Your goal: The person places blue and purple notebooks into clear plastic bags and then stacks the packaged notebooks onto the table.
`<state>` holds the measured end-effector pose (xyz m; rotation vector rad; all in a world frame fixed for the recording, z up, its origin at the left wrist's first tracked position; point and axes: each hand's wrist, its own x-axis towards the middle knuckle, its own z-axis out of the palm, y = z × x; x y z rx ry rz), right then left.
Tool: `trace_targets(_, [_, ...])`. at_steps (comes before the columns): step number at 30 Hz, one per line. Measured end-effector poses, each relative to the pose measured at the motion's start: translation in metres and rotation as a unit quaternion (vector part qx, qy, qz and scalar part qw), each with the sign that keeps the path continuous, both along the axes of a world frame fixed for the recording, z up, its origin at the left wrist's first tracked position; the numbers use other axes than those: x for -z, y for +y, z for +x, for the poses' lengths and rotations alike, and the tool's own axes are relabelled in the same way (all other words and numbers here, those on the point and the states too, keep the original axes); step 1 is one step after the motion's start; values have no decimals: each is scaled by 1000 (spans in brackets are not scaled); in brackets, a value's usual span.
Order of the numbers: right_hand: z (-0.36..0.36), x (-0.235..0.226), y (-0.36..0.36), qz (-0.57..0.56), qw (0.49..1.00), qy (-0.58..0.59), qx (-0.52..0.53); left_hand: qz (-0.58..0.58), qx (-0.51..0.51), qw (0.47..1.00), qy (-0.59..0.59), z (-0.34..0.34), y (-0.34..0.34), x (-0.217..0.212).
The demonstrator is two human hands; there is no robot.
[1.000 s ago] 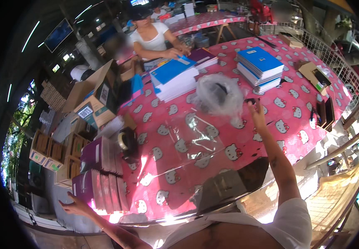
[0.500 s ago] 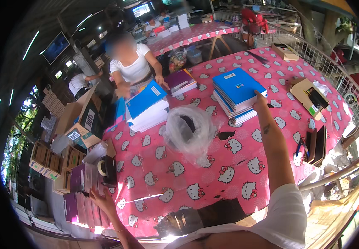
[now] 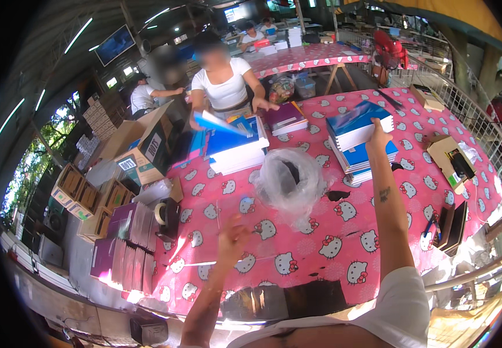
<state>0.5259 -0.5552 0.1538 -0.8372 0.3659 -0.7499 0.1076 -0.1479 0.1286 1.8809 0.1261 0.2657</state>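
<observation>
My right hand [image 3: 379, 138] grips the near right edge of several blue spiral notebooks [image 3: 356, 122], lifted and tilted off the stack of blue notebooks [image 3: 362, 154] beneath them. Over the near left part of the table is my left hand [image 3: 233, 240], smeared by motion; whether its fingers hold anything cannot be made out. Between the two notebook piles lies a crumpled clear plastic bag [image 3: 297, 200]. Across the table, a person in a white top moves a blurred blue cover over another blue notebook stack [image 3: 238, 159], next to a purple notebook pile [image 3: 285, 119].
Purple wrapped bundles [image 3: 124, 255] and a tape dispenser [image 3: 167, 217] sit at the left edge, beside cardboard boxes [image 3: 143, 153]. An opened carton [image 3: 445, 159] and a dark box with pens [image 3: 452, 227] lie at right. Black patches cover the near edge of the pink tablecloth [image 3: 314, 261].
My left hand has swung right from the purple bundles to above the table. The upper notebooks have risen from their stack in my right hand. The view has shifted left.
</observation>
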Motion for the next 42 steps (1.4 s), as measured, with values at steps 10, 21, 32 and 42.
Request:
trace_targets(10, [-383, -53, 173, 238, 874, -31, -423, -607, 153, 778, 40, 33, 33, -51])
trace_targets(21, [-476, 30, 240, -44, 777, -277, -563, -276, 44, 952, -125, -201, 141, -75])
trace_targets(32, [-546, 103, 297, -239, 773, -94, -580, -286, 53, 956, 44, -248, 181, 62])
trace_targets(42, [-546, 106, 318, -258, 798, -85, -538, 29, 38, 990, -133, -246, 179, 2])
